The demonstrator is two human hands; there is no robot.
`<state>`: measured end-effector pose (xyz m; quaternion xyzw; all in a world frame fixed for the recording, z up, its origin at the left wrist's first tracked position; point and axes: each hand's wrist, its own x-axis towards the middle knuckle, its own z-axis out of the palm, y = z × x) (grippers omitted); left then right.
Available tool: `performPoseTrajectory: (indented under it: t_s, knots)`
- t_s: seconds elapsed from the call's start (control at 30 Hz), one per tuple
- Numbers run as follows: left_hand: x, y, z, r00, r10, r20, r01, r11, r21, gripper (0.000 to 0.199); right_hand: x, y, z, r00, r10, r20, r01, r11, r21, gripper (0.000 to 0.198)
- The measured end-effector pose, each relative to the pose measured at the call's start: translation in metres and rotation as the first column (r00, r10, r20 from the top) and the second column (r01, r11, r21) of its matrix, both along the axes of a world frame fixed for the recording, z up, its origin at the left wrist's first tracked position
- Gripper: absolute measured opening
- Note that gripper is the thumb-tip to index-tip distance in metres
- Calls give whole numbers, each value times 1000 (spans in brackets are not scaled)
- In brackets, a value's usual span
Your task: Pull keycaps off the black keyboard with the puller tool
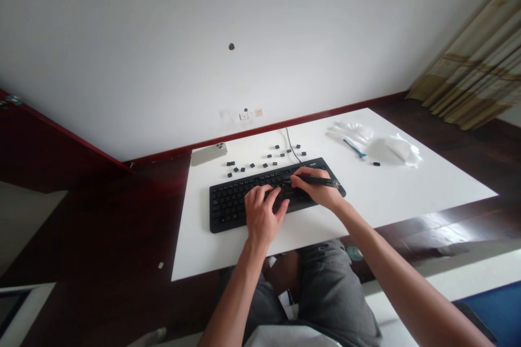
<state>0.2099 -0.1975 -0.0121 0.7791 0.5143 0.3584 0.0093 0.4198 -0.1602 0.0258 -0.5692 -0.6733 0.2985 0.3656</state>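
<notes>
A black keyboard (228,203) lies at a slant on the white table, some keycaps off its right part. My left hand (262,211) rests on its middle with the fingers spread and the thumb apart. In my right hand (319,187) is a black pen-like tool (323,180), its thin tip pointing left and down at the keys. Whether the tip touches a key is too small to tell. Several loose black keycaps (252,165) are scattered behind the keyboard. Part of the key rows is hidden under my hands.
A phone (209,153) lies at the table's (391,195) back left corner. The keyboard's cable (290,141) runs off the back edge. To the right are a blue pry tool (354,149), a single dark keycap (376,164) and crumpled clear plastic bags (394,149).
</notes>
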Motion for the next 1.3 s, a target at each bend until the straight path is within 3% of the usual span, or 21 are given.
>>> performPoseTrajectory:
  t_s: [0.17,0.43,0.73,0.9,1.1,1.17,1.3]
  knots:
    - [6,-2,2,992,12,-125,-19,998,-57,56,-7,13,11,995,23,99,-19,999,-43,26]
    - [6,-1,0,991,-20,-130,7,995,-100,50,-15,23,10,996,82,33,-72,972,-223,32]
    - [6,0,0,993,-49,-109,38,995,-96,48,-21,29,22,974,172,147,-129,956,-265,34]
    - [5,-1,-2,996,-40,-77,34,996,-82,45,-20,47,30,937,295,187,-209,903,-374,29]
    - [5,-1,-3,997,-22,-70,17,997,-73,45,-20,73,33,905,425,25,-325,727,-605,27]
    - [4,-1,-3,997,-12,-74,7,998,-67,47,-20,75,32,903,430,16,-329,715,-616,29]
    - [5,-1,-4,998,-6,-68,1,998,-65,49,-17,69,28,899,438,-21,-381,756,-533,31]
